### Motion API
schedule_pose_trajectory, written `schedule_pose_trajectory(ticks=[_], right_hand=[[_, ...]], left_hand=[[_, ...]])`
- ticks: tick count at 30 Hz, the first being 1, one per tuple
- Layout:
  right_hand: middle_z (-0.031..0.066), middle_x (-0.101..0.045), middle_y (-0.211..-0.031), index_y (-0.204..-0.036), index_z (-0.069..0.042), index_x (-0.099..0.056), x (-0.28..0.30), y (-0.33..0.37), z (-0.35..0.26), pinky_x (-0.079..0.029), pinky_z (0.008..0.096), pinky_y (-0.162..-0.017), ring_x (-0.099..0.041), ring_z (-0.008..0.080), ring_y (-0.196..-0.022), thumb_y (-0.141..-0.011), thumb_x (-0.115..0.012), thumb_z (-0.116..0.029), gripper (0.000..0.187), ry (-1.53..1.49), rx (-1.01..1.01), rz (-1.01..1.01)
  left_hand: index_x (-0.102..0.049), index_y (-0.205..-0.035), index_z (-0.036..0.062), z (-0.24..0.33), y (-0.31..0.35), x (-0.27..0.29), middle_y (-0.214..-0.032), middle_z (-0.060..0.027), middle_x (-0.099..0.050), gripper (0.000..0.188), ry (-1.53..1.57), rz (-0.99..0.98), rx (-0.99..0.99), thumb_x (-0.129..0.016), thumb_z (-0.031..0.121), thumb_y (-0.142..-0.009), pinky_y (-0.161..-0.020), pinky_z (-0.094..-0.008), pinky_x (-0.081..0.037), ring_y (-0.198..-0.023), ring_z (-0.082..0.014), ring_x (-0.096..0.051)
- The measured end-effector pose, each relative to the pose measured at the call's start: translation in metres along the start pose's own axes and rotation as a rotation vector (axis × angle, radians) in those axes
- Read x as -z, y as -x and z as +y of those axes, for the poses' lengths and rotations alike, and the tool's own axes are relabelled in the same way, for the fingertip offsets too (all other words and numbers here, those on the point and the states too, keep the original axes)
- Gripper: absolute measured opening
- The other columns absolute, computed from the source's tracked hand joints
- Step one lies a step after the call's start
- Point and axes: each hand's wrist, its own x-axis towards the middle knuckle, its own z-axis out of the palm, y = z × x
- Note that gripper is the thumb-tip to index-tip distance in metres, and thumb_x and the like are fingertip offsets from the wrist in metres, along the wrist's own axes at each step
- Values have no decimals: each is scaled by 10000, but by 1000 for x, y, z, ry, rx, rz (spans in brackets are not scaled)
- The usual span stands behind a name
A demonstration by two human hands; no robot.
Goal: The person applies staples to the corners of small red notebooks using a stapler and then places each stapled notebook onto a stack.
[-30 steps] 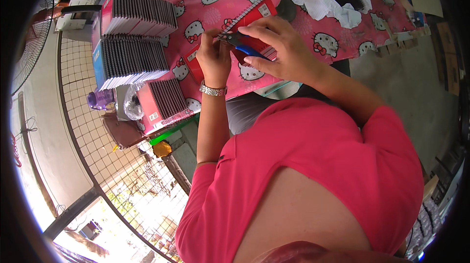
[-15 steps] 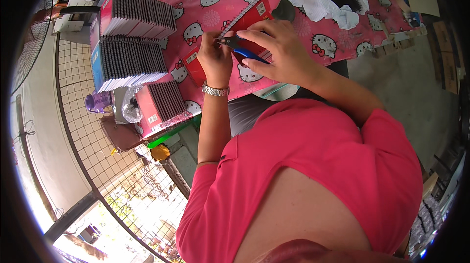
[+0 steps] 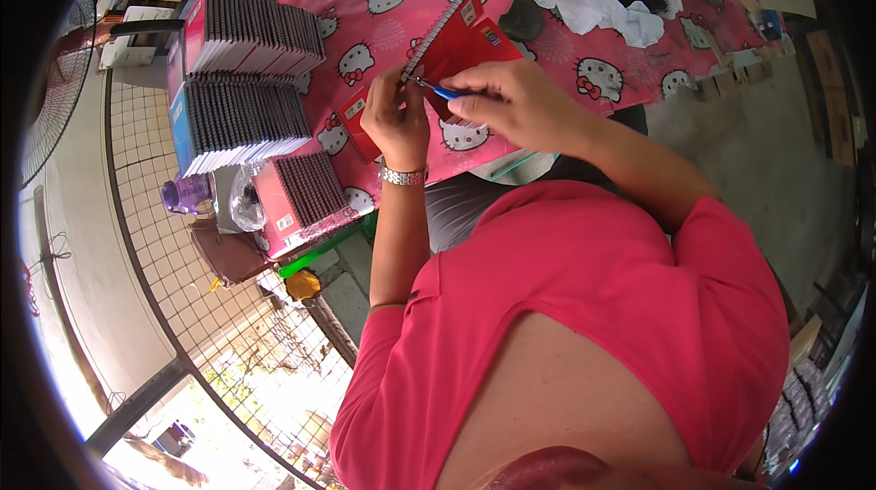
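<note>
Fingers of the right hand (image 3: 529, 105) wrap around blue-handled pliers (image 3: 446, 92), while those of the left hand (image 3: 396, 123) pinch the lower end of a red spiral-bound notebook (image 3: 459, 41). From where I stand, a pink cartoon-print tablecloth (image 3: 558, 59) spans the top of the frame, with 3 blocks of coil-bound books (image 3: 245, 120) at upper left. The notebook sits at upper centre, spine slanting. It looks light, its cover bendy and probably slick; the bound edge seems the steadiest hold. Its pale wire coil (image 3: 440, 30), meeting or nearly meeting the pliers' tip, would likely deform if squeezed.
</note>
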Motion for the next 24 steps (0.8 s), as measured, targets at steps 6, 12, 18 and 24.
schedule_pose_trajectory(ticks=[6,12,18,24], right_hand=[[114,-630,-1142,-1314,-56,-580,16,23,3,-508,347,-877,-636,199,-1025,-959,-636,-218,395,138,211,135],[134,-619,-1073,-1217,-74,-623,78,74,152,-480,418,-913,-602,329,-1013,-815,-738,-202,436,753,56,470],[130,-621,-1093,-1160,-65,-637,109,20,125,-478,448,-897,-581,364,-1028,-807,-715,-152,373,897,347,668],[232,-677,-960,-987,23,-668,207,-38,161,-504,482,-872,-632,401,-1001,-843,-731,-323,381,1063,-167,826]], left_hand=[[-688,-1006,67,16,-25,30,-974,-92,-706,223,-360,132,-308,-705,-6,-796,-757,-393,-529,-855,-290,-662],[-684,-1018,147,-42,-59,85,-925,-33,-703,206,-918,-243,87,-572,220,-861,-846,-444,-430,-929,-315,-598],[-644,-1149,176,-132,1,62,-1137,-94,-673,303,-994,-296,177,-569,256,-866,-906,-519,-457,-1099,-337,-596],[-641,-1116,92,-15,-25,9,-1156,-106,-636,306,-431,-294,-210,-706,144,-822,-910,-461,-474,-1057,-342,-584]])
